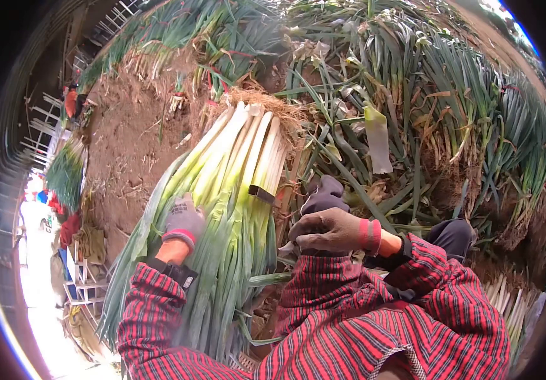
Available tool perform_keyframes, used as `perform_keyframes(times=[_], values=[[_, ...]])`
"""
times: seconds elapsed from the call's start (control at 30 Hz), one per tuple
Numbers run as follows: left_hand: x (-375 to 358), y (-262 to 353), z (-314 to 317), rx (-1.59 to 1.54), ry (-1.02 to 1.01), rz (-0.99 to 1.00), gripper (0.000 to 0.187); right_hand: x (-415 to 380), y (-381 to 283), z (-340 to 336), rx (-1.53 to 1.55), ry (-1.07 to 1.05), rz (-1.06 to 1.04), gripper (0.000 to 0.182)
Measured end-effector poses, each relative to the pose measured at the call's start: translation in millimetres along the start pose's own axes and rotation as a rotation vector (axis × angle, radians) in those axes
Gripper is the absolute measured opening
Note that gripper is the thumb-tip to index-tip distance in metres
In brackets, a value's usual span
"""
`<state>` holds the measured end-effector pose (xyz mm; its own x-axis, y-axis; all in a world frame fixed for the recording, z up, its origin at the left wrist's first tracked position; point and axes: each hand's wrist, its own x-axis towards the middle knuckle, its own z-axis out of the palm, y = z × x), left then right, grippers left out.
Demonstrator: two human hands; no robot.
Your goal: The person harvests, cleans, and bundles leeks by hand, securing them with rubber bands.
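A large bundle of long green onions (225, 171) lies on the ground before me, roots away from me and green leaves toward my body. A dark band (261, 194) sits across some of the stalks at the right. My left hand (185, 221), in a grey glove with a pink cuff, rests on the bundle's left side, its fingers partly hidden. Over my knee, right of the bundle, is my right hand (331, 230) in a brownish glove, its fingers curled together. Whether it holds anything is hidden.
Piles of green onions (406, 69) lie along the right and far side. A loose pale leaf piece (377, 142) rests on the leaves. Bare brown soil (127, 145) shows at the left. Far left, a person in orange (70, 101) is near a metal frame (43, 126).
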<state>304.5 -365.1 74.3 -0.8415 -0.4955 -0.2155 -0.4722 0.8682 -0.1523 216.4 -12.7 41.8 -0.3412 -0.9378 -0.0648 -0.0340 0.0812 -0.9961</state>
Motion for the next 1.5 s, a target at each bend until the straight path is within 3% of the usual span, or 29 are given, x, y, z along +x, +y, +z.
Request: perform_keyframes(times=[0.17,0.4,0.6,0.63,0.67,0.73,0.8,0.83,0.93,0.97,1.07,1.2,1.27,1.33,1.37,1.4,1.43,1.5], values=[[-0.9,16.7,4.2,0.144,-0.025,-0.074,0.042,11.5,-4.6,-12.9,0.018,0.055,0.016,0.029],[-7.8,26.9,0.9,0.205,-0.109,0.016,0.047,32.8,7.3,-16.6,-0.002,0.013,-0.026,0.029],[-10.9,30.1,21.9,0.271,0.061,0.014,0.047,57.5,6.7,-43.3,0.108,0.173,-0.028,0.024],[-10.7,29.3,23.0,0.275,0.06,0.013,0.047,63.0,4.2,-48.1,0.237,0.204,0.029,0.023],[-11.0,30.1,22.5,0.281,0.058,0.011,0.048,73.4,2.3,-55.3,0.124,0.261,0.083,0.022],[-13.4,33.8,18.4,0.284,0.054,0.007,0.049,106.4,25.3,-77.8,-0.067,0.371,-0.078,0.028],[-16.8,37.6,13.5,0.275,0.051,0.001,0.05,144.6,37.4,-108.9,-0.478,0.526,-0.051,0.032],[-17.4,37.1,15.6,0.27,0.085,0.004,0.05,159.1,29.2,-120.6,-0.56,0.575,0.005,0.045],[-18.4,37.5,14.2,0.262,0.087,-0.009,0.051,220.6,48.5,-142.1,-0.944,0.742,-0.013,0.058],[-18.8,36.6,16.1,0.252,0.124,0.001,0.051,234.1,46.3,-147.4,-0.877,0.655,0.12,0.069],[-19.6,40.4,6.5,0.195,0.091,-0.017,0.047,277.9,48.9,-157.6,-0.928,0.51,0.27,0.053],[-19.3,38.8,14.1,0.237,0.106,-0.005,0.053,310.1,66.8,-165.0,-1.126,0.423,0.207,0.03],[-18.1,38.9,15.0,0.234,0.097,-0.013,0.054,310.5,63.9,-173.6,-1.178,0.431,0.158,0.026],[-17.4,41.2,11.8,0.22,0.087,-0.015,0.055,321.5,86.0,-203.8,-1.203,0.566,0.125,0.024],[-18.0,43.6,10.4,0.232,0.136,-0.002,0.046,322.2,95.1,-217.7,-1.264,0.678,0.142,0.021],[-21.1,46.0,13.7,0.224,0.123,0.011,0.044,322.4,118.6,-254.5,-1.201,0.815,0.037,0.022],[-21.5,44.9,20.3,0.223,0.123,0.013,0.043,314.4,125.0,-284.9,-1.061,0.884,0.068,0.026],[-16.9,41.4,27.1,0.285,0.165,-0.019,0.04,297.9,97.8,-330.9,-0.892,0.77,0.387,0.049]])
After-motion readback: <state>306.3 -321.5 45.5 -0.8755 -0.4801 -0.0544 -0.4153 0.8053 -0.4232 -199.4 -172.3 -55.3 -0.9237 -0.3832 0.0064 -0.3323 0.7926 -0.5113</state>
